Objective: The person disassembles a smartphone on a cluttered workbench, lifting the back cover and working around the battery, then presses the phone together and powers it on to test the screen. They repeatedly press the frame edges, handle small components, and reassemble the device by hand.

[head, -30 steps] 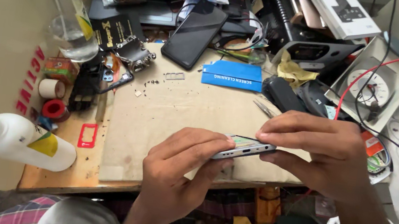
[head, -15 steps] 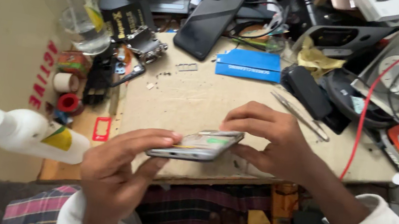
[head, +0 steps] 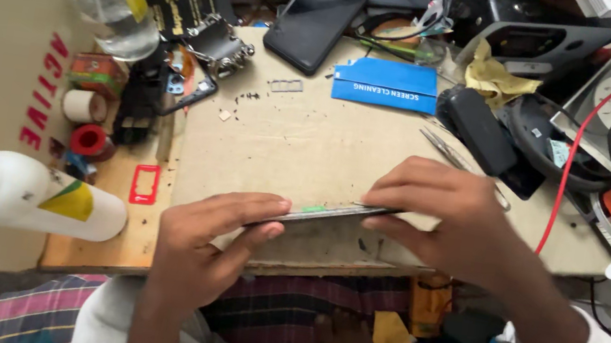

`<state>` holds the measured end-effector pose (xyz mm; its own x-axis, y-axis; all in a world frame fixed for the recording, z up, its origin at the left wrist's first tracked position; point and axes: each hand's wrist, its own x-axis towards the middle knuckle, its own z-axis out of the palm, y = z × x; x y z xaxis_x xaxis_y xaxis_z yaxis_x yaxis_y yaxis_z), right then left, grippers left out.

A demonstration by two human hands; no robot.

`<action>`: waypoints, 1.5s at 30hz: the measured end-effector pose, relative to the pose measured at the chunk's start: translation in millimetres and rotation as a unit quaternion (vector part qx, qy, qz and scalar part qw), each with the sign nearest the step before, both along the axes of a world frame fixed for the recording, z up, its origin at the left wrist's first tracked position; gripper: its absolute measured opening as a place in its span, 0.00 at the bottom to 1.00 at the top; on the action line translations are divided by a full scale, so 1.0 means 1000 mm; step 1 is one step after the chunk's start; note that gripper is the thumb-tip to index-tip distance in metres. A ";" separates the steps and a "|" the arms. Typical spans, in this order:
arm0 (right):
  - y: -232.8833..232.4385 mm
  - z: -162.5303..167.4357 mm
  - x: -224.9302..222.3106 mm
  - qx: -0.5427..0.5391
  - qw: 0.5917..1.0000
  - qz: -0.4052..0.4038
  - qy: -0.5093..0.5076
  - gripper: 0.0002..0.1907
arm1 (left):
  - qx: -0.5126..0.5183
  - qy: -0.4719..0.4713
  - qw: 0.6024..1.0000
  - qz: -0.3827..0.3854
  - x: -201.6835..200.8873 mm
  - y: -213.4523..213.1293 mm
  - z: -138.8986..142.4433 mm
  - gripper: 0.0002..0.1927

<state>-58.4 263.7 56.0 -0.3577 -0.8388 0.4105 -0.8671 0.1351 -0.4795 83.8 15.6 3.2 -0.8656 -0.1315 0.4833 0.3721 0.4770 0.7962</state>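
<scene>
I've got the phone [head: 331,213] edge-on — left hand [head: 203,249] and right hand [head: 445,223] pinching its ends; next calls for steady prying, I'd judge.

White bottle [head: 24,192] at left – black phone [head: 320,10], blue packet [head: 386,85] behind.

We hold both hands low over the near edge of the bench, forearms coming up from below in white sleeves. Our left hand [head: 212,242] lies palm-up and tilted, fingers stretched toward the right, thumb laid along the top, pinching from the left end. Our right hand [head: 449,224] arches knuckles-up, fingers curled down and pointing left, fingertips pressed at the other end. The two hands nearly meet, fingertips close together.
</scene>
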 end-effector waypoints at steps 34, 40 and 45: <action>-0.080 -0.001 0.007 0.037 0.999 0.003 -0.009 0.11 | 0.052 -0.003 0.997 -0.050 -0.017 -0.041 -0.018 0.11; -0.064 -0.001 0.006 -0.132 0.986 0.021 -0.102 0.15 | 0.064 0.094 0.992 -0.047 0.000 -0.059 0.004 0.15; -0.056 0.000 0.016 -0.171 0.967 0.015 -0.189 0.16 | -0.003 0.165 0.986 -0.005 0.001 -0.037 0.031 0.11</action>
